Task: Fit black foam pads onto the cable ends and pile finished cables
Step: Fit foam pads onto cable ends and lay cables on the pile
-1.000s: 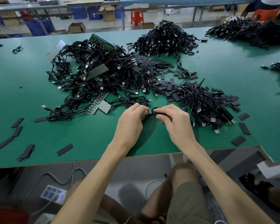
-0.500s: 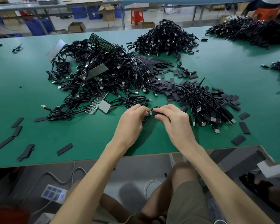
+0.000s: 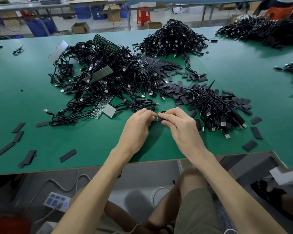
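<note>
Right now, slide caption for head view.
Left hand and right hand fit a black foam pad onto a black cable end over green table.

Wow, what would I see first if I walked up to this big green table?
The huge tangled heap of black cables sprawling over the middle of the green table grabs you first, with more black heaps behind it. Right in front, the left hand and right hand meet, pinching a cable end and a small black foam pad together. Flat black foam strips lie scattered near the front edge.
</note>
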